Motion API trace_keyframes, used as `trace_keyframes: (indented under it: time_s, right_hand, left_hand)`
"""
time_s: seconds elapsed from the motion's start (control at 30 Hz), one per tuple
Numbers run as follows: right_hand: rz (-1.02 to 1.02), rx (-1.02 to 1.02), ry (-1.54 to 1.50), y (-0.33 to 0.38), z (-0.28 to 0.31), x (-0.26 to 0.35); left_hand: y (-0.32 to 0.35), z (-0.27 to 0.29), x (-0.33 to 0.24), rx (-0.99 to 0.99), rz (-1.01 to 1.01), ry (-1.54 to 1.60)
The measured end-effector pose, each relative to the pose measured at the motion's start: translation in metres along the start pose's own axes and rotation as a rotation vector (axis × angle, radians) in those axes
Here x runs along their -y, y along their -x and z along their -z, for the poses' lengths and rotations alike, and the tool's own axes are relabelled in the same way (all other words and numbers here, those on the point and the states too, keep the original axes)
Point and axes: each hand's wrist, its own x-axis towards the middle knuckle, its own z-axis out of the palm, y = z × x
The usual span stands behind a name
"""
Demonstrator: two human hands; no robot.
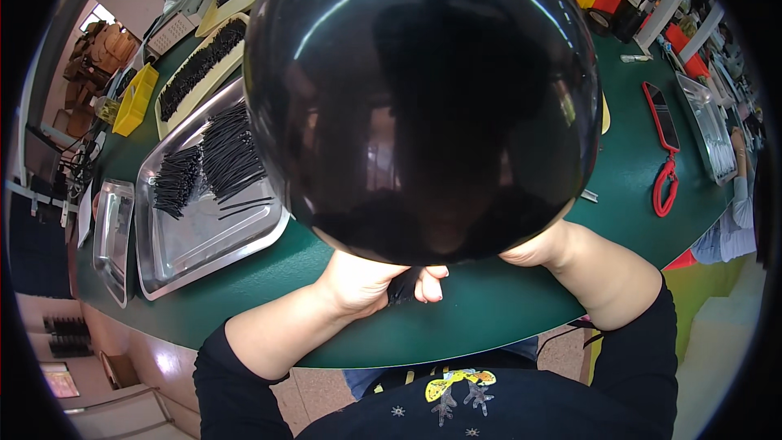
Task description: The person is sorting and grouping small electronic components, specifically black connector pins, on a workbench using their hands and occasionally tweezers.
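A large glossy black dome [423, 114] fills the middle of the view and covers much of my hands; its kind does not show. Under its lower left edge, my left hand [358, 281] is closed, with curled fingertips showing past the rim. Something thin and black [402, 286] shows by those fingers, too hidden to name. My right hand [538, 248] reaches beneath the dome's lower right edge, its fingers out of sight. To the left, a metal tray [220, 254] holds bundles of thin black cable-like pieces [230, 151], with a few lying loose.
The green table [358, 350] carries a small clear tray [114, 236], a yellow bin [135, 99] and a cream tray [165, 124] of black pieces on the left. On the right lie a red-cased phone [661, 114] with strap and another metal tray [705, 126]. Co-workers sit far left and right.
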Motion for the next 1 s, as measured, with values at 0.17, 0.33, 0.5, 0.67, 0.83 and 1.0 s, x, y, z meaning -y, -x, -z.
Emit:
trace_keyframes:
  time_s: [0.17,0.33,0.5,0.67,0.83,1.0]
  right_hand:
    - [0.050,0.035,0.178,0.002,0.002,0.001]
    - [0.133,-0.249,-0.243,0.002,0.002,-0.006]
    - [0.055,-0.111,0.234,-0.003,-0.003,0.001]
    - [0.267,-0.209,0.355,-0.004,-0.001,-0.003]
    - [0.206,-0.221,-0.071,0.001,0.011,0.000]
    - [0.177,-0.144,0.246,0.000,0.008,0.006]
  left_hand:
    - [-0.003,0.004,0.003,0.075,-0.017,-0.040]
    - [-0.003,0.004,0.004,0.065,-0.032,-0.195]
    - [-0.004,0.002,0.003,0.169,-0.041,-0.151]
    - [-0.003,-0.006,-0.001,-0.091,-0.031,-0.176]
    - [-0.002,-0.006,-0.001,-0.074,0.003,-0.074]
    - [-0.001,0.002,0.003,0.007,0.019,0.089]
